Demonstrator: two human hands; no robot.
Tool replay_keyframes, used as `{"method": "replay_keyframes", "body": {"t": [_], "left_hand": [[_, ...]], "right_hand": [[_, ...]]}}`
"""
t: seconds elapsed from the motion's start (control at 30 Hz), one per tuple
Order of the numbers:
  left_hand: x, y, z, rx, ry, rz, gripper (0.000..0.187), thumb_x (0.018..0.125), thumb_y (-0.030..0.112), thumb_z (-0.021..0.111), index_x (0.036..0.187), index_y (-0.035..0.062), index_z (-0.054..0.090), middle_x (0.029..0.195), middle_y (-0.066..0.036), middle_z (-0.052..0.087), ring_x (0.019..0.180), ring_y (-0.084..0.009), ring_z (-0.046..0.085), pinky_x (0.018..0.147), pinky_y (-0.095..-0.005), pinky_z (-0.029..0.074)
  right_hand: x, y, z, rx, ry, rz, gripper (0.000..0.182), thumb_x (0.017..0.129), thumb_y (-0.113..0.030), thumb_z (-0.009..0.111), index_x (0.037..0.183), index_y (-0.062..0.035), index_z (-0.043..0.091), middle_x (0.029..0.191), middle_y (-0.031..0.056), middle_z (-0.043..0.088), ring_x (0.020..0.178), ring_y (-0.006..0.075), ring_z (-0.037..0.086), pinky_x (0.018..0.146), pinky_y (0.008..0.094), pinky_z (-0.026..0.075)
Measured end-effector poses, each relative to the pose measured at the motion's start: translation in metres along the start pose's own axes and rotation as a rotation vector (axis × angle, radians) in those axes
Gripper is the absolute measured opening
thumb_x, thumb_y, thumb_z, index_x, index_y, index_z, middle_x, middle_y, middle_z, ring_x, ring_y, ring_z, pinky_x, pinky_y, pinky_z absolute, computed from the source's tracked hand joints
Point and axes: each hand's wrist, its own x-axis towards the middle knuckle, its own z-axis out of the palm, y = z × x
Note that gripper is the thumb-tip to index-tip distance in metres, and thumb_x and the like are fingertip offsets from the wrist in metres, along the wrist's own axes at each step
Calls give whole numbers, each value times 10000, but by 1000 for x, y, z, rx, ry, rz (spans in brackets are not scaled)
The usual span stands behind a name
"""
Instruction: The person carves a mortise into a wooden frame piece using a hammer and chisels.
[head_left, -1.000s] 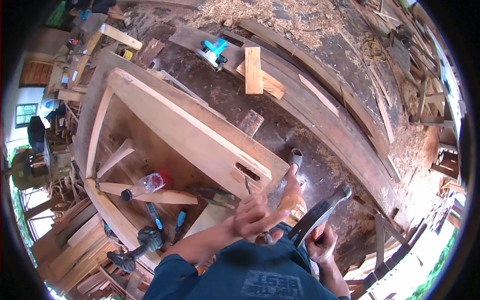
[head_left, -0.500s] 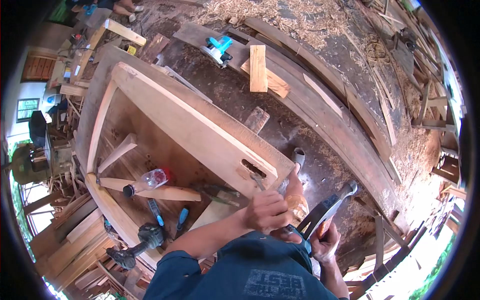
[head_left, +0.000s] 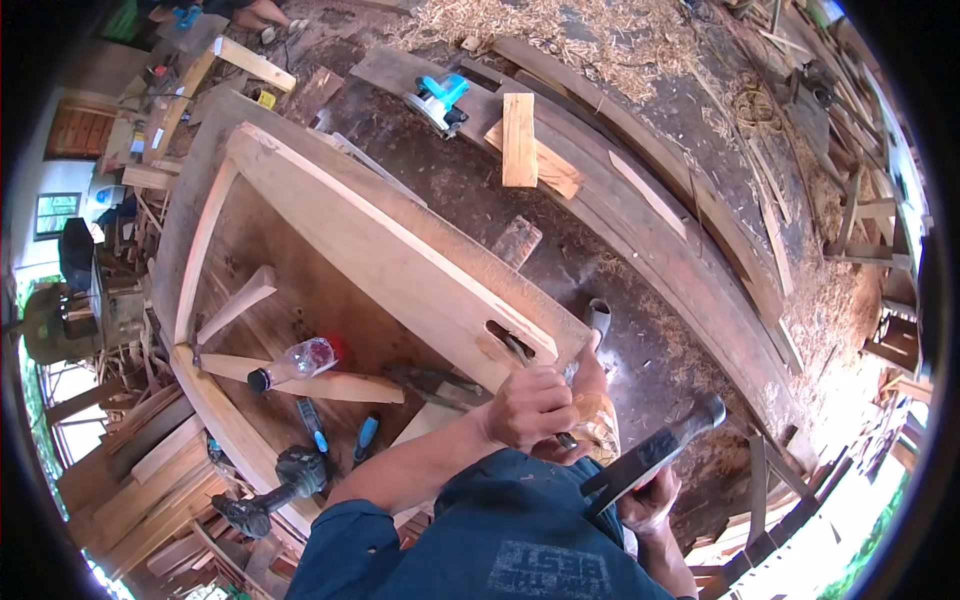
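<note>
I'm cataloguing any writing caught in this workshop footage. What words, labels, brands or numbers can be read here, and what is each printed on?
Print on the blue shirt: pale block lettering, seen upside down and distorted by the lens; too blurred to read with any certainty.
Plastic bottle on the wooden frame: red label, text too small to read.
Blue circular saw: no readable brand.
Cordless drill: no readable marking.

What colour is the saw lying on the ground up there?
The circular saw is bright blue with dark and silvery parts, seen in the head view.
</note>
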Motion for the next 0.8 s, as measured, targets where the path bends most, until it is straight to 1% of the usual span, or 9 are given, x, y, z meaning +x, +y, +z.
{"method": "replay_keyframes", "body": {"t": [0.07, 0.2, 0.33, 0.47, 0.57, 0.63, 0.73, 0.77, 0.8], "left_hand": [[-1, 3, 1, -34, 22, -6, 331, 810, 285, 785, 727, 79, 540, 676, -46, 477, 590, -238, 507, 554, -366, 402], [-3, 4, -5, -113, 72, -36, 316, 816, 271, 774, 730, 78, 539, 692, -46, 493, 595, -247, 495, 553, -375, 384], [-4, 1, -6, -173, 156, -75, 318, 828, 272, 765, 737, 72, 535, 693, -56, 493, 595, -258, 488, 547, -382, 371], [-8, 3, -8, -183, 149, -105, 323, 843, 285, 757, 747, 71, 535, 675, -66, 481, 576, -263, 479, 544, -384, 373], [-4, 2, -9, -190, 130, -95, 338, 853, 296, 752, 741, 69, 528, 658, -69, 463, 558, -267, 469, 538, -381, 369], [1, -1, -9, -178, 81, -79, 355, 862, 307, 748, 731, 66, 522, 648, -70, 449, 549, -270, 464, 533, -377, 365], [-3, -5, -12, -307, 246, -153, 341, 922, 290, 678, 748, 54, 503, 648, -54, 441, 552, -228, 445, 544, -356, 362], [-3, -6, -15, -383, 386, -259, 380, 946, 353, 644, 753, 64, 488, 639, -40, 439, 554, -204, 436, 549, -348, 356], [1, -8, -21, -460, 525, -369, 425, 970, 415, 610, 758, 73, 474, 630, -27, 437, 557, -179, 426, 555, -340, 350]], "right_hand": [[0, -4, -2, 57, -25, -58, 249, 724, -78, 769, 861, -69, 561, 769, 115, 691, 609, 302, 682, 560, 372, 513], [3, -7, -5, -78, -69, -199, 299, 690, -111, 809, 853, -80, 560, 679, 107, 628, 552, 295, 624, 507, 375, 457], [-1, 2, -2, -66, -91, -179, 334, 653, -128, 840, 854, -85, 577, 635, 94, 578, 503, 296, 566, 484, 382, 428], [3, -6, -8, -94, -130, -250, 358, 649, -153, 868, 865, -83, 592, 640, 89, 592, 507, 299, 576, 486, 382, 427], [12, -20, -1, -57, -115, -258, 376, 650, -170, 881, 870, -80, 590, 661, 94, 622, 539, 299, 615, 513, 380, 463], [1, -7, -4, -60, -155, -188, 378, 656, -172, 879, 892, -79, 599, 680, 96, 643, 567, 298, 643, 539, 377, 493], [7, -10, -1, -14, -166, -202, 336, 738, -221, 842, 927, -41, 631, 758, 86, 671, 641, 253, 666, 594, 347, 515], [10, -12, 0, 8, -160, -219, 329, 777, -244, 825, 939, -22, 645, 792, 81, 679, 671, 231, 671, 616, 333, 519], [11, -13, -2, -8, -173, -237, 339, 751, -227, 833, 955, -42, 636, 778, 85, 681, 654, 254, 673, 605, 349, 524]]}}
